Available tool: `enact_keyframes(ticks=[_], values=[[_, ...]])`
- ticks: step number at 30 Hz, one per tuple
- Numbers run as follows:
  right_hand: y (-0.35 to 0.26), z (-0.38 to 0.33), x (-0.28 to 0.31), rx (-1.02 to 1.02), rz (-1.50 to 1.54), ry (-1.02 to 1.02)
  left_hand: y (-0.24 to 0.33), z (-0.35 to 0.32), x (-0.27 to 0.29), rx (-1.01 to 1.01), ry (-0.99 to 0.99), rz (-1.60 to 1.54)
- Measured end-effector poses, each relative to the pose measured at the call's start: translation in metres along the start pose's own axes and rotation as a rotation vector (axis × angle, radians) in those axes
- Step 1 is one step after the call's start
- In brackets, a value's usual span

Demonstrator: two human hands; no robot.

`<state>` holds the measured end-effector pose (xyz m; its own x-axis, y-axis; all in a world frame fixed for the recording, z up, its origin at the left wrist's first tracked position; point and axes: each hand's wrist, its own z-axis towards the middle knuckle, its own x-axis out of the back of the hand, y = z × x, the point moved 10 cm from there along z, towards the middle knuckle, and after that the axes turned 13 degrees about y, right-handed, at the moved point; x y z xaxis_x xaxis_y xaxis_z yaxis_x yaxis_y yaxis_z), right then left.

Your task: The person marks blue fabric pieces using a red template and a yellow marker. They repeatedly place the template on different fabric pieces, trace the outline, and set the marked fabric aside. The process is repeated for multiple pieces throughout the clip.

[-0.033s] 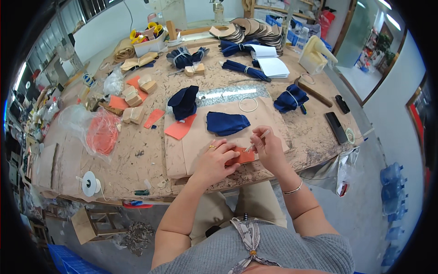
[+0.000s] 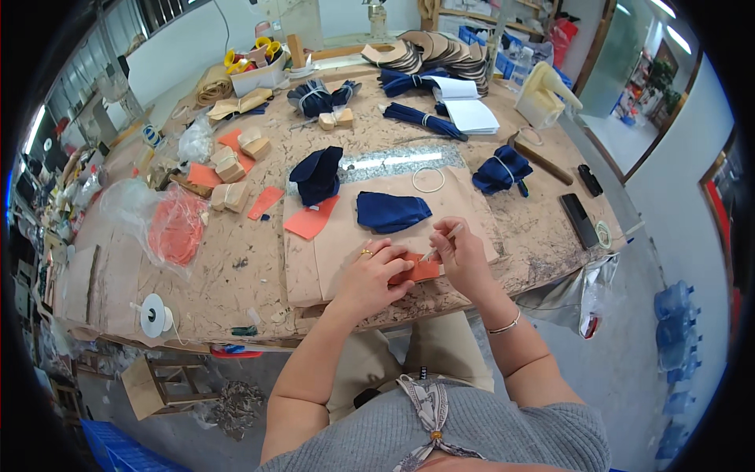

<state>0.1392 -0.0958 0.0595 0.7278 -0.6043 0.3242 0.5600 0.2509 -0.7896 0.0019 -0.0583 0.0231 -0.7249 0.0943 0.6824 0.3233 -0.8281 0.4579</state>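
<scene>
My right hand [image 2: 462,250] pinches a slim, whitish pen-like stick [image 2: 429,253]. Its tip comes down at the upper edge of a small orange piece [image 2: 425,270] of sheet material. Bent fingers of my left hand [image 2: 373,275] hold that piece from the left, hiding part of it; the thumb sits near its lower edge. Just beyond lies a dark blue fabric piece [image 2: 392,212]. Farther left, a second folded blue piece [image 2: 316,176] stands beside a flat orange piece [image 2: 313,219]. A pale ring [image 2: 428,180] rests past the blue fabric. All lie on or around a tan board [image 2: 334,263].
A clear bag of orange pieces [image 2: 177,228], bundled wooden blocks [image 2: 230,197] and a white spool [image 2: 156,316] occupy the left. Toward the right are a tied blue bundle [image 2: 501,169], a hammer [image 2: 543,161] and a black phone [image 2: 580,220]. An open notebook [image 2: 469,110] lies at the back.
</scene>
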Motion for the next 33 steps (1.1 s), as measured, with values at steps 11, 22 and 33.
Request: enact_keyframes(ticks=[11,22,33], values=[[-0.015,-0.002,-0.010,0.214,-0.085,-0.019,0.000,-0.002,-0.001,-0.018,0.028,-0.025],[-0.018,-0.007,-0.002,0.234,-0.083,0.004,-0.003,-0.003,-0.003,-0.015,0.033,-0.014],[-0.006,-0.008,0.012,0.124,-0.094,0.044,-0.001,-0.001,-0.003,0.026,-0.001,-0.036]])
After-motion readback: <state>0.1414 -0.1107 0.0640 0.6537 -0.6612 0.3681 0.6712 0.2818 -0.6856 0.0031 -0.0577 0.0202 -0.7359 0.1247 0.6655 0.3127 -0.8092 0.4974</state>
